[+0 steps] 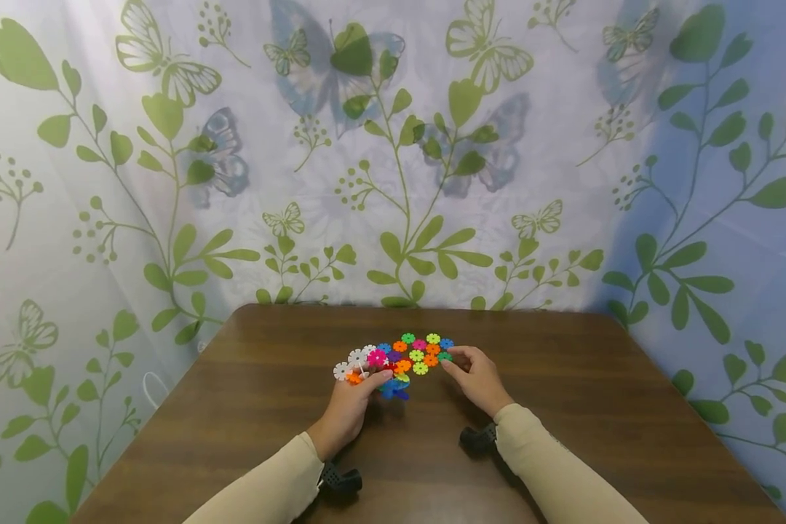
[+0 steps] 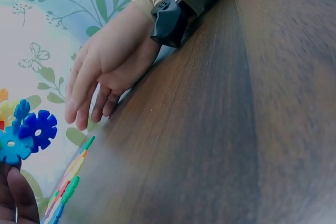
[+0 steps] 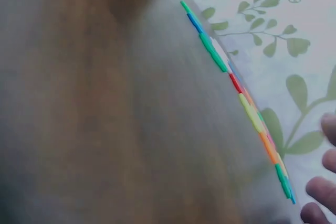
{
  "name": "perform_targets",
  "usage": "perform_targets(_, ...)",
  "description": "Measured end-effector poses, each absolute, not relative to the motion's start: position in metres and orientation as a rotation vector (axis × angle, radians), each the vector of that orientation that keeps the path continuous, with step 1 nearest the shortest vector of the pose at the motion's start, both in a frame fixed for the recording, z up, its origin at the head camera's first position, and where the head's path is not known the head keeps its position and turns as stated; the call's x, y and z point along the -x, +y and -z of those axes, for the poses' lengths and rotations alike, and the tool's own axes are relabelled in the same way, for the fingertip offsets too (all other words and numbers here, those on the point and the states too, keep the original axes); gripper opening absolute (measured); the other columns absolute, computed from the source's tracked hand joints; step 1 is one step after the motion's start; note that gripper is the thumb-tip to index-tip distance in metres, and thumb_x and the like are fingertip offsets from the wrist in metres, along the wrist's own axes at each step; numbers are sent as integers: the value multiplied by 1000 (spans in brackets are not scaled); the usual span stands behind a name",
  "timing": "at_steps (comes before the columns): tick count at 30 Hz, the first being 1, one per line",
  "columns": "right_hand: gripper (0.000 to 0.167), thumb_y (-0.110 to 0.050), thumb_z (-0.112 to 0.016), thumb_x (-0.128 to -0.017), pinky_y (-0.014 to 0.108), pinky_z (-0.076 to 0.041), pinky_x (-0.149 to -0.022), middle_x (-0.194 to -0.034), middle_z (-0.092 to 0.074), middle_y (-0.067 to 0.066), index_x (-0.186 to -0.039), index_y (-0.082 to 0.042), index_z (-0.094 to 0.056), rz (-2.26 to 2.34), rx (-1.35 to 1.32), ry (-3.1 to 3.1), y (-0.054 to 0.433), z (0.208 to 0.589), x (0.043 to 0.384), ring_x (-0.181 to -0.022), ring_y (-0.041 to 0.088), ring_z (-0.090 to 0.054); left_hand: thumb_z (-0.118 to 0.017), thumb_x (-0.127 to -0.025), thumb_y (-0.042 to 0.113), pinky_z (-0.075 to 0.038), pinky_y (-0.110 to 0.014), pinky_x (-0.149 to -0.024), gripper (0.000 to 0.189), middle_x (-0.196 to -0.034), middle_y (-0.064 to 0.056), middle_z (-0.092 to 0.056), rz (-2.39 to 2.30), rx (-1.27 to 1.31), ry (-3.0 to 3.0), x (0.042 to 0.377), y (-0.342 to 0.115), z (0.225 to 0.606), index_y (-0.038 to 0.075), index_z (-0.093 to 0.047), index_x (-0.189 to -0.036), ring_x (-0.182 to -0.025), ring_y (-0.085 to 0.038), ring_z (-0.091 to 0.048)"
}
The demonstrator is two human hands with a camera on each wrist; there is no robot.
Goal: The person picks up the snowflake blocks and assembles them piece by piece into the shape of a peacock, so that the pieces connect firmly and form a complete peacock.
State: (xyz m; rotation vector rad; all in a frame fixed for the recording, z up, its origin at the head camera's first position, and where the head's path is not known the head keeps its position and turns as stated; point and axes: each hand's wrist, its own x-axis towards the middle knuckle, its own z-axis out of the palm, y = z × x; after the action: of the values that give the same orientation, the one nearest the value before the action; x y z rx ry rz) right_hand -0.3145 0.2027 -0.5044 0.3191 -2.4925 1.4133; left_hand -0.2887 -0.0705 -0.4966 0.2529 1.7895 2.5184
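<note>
My left hand [image 1: 343, 411] grips a joined cluster of interlocking snowflake discs, the notched plastic kind with a hole in the middle. Blue discs [image 2: 41, 129] show at the cluster's near side, raised above the tabletop. Thumb and fingers hide part of it. A flat patch of loose discs [image 1: 421, 355] in green, yellow, orange, pink and blue lies behind and to the right of the cluster. At that patch's right edge, my right hand [image 1: 477, 378] hovers with loosely bent fingers and holds nothing. Seen edge-on, the loose discs [image 3: 252, 111] form a thin strip in the right wrist view.
Everything lies on a dark brown wooden table [image 1: 236, 422]. White discs [image 1: 342, 371] show left of the cluster, beside the left hand. A curtain [image 1: 393, 182] with leaves and butterflies hangs behind the table's far edge. Black devices [image 1: 478, 439] are worn at both wrists.
</note>
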Motion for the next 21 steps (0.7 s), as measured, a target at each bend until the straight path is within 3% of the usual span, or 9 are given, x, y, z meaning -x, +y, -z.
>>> perform_targets(5,48,-22,-76,-101,56,-48,-104,-137,-61,21,-139,3,-63,-1333,-412,-2563,208,509,329,-123,39,-59,-84,-93,13,-59,-33,-76,38,-104,-14,-75,-2540,-252,1783,290,-68,496,-5,-64,-120,-87,-24,-71)
perform_targets(11,44,-14,-74,-102,60,-44,-106,-141,-59,23,-140,3,-62,-1295,-368,-2596,213,516,347,-129,43,-55,-86,-91,15,-56,-33,-73,29,-94,-8,-73,-2518,-202,1784,288,-69,499,1,-67,-108,-77,-21,-65)
perform_targets(14,40,-7,-72,-101,63,-37,-111,-139,-61,23,-138,4,-64,-1234,-342,-2604,213,517,355,-130,44,-54,-86,-91,15,-56,-34,-72,27,-93,-5,-72,-2509,-184,1768,287,-70,502,2,-67,-106,-74,-20,-63)
perform_targets(18,33,-1,-67,-102,73,-23,-113,-142,-60,22,-135,2,-68,-1145,-354,-2626,213,518,367,-135,48,-48,-85,-92,14,-56,-34,-71,30,-94,-6,-72,-2509,-239,1757,288,-69,501,-2,-66,-110,-74,-21,-62)
perform_targets(21,28,3,-64,-102,78,-22,-110,-143,-61,20,-128,-1,-74,-1093,-379,-2628,214,517,373,-136,51,-46,-83,-94,13,-56,-33,-69,34,-93,-7,-73,-2519,-286,1755,289,-68,498,-8,-64,-114,-73,-22,-60)
